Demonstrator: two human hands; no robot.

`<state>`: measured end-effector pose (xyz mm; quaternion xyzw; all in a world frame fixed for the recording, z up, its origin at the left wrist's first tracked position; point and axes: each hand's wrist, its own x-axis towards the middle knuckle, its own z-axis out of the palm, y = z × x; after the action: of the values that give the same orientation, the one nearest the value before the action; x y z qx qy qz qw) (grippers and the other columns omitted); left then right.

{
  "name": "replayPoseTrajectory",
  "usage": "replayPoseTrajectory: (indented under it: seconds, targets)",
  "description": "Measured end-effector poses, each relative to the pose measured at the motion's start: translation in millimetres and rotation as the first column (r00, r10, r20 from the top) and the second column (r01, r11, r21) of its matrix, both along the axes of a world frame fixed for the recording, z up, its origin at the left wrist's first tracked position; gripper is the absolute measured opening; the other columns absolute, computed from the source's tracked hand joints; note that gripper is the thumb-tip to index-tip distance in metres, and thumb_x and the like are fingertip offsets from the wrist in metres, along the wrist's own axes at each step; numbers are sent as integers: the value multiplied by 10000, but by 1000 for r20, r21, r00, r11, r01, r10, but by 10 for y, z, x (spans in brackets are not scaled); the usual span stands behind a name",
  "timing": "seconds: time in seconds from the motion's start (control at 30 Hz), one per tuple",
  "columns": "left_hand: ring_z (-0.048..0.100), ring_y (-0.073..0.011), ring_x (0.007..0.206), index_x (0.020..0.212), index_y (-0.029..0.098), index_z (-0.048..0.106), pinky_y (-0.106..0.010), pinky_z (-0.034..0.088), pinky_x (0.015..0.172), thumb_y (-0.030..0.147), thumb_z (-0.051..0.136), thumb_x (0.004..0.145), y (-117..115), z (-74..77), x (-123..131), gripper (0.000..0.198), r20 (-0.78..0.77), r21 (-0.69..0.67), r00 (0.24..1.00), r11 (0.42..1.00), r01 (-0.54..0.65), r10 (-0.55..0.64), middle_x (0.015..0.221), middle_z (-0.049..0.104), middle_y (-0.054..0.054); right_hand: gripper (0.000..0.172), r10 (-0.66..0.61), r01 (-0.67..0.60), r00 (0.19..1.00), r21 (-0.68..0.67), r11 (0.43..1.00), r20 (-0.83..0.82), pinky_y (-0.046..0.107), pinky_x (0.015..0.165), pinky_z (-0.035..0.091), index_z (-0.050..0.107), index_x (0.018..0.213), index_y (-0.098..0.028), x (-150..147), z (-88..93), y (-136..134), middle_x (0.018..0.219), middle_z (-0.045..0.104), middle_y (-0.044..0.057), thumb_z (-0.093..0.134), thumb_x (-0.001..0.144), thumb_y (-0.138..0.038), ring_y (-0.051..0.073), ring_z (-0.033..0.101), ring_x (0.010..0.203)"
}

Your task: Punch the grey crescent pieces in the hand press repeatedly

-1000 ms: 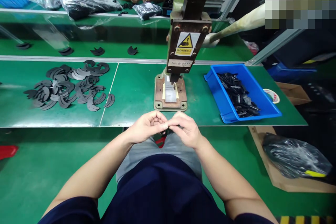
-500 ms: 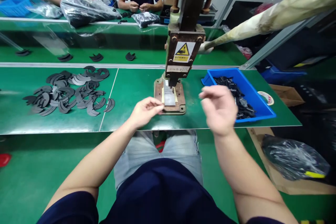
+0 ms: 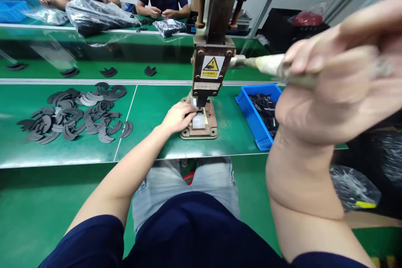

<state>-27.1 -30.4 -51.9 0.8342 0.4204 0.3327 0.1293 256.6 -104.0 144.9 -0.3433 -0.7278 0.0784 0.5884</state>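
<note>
My left hand (image 3: 179, 116) rests at the base (image 3: 210, 130) of a hand-operated press (image 3: 198, 63). Its fingertips pinch a small black part (image 3: 199, 112), which lies on the pale fixture plate (image 3: 198, 121) under the ram. Most of that part is hidden by the fingers and the ram. Large and blurred at the right, my right hand (image 3: 333, 96) is wrapped round the press's pale lever handle (image 3: 271, 65). A yellow warning label (image 3: 212, 67) is fixed to the front of the press.
Loose black curved pieces (image 3: 72, 117) lie heaped on the green table at left. A blue bin (image 3: 255, 127) of small black parts stands right of the press, partly behind my right arm. Beyond a ledge bearing several curved pieces, two people work near plastic bags (image 3: 97, 14).
My right hand has risen from beside the blue bin and taken hold of the lever, which is lower. My left hand has moved further in under the ram with the small black part.
</note>
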Motion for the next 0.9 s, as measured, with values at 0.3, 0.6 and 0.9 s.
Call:
replayPoseTrajectory:
  seconds: [0.3, 0.6, 0.9]
  targets:
    - [719, -264, 1230, 1181, 206, 794, -453, 522, 1107, 332, 549, 1082, -49, -44, 2, 294, 49, 3, 999, 1000, 12, -12, 1244, 805, -103, 265, 89, -65, 991, 218, 974, -104, 598, 1042, 617, 703, 901, -260, -210, -553, -224, 871, 669, 25, 752, 910, -521, 195, 698, 935]
    - [649, -298, 1352, 1303, 222, 731, -501, 476, 1178, 419, 623, 1045, -460, 58, -563, 342, 5, 36, 984, 983, -179, 179, 1393, 744, -129, 652, 79, 133, 883, 409, 903, -462, 593, 858, 578, 482, 471, -252, -301, -1147, 156, 564, 544, -1, 860, 667, -747, 192, 672, 680]
    - [577, -463, 1269, 1127, 184, 739, -559, 450, 1020, 624, 689, 944, -1210, -78, -1887, 479, -455, 62, 473, 557, -829, 755, 1300, 694, -226, 784, 162, 137, 823, 467, 874, -545, 600, 902, 528, 321, 456, -207, -422, -1235, 234, 498, 444, -16, 868, 668, -727, 179, 670, 699]
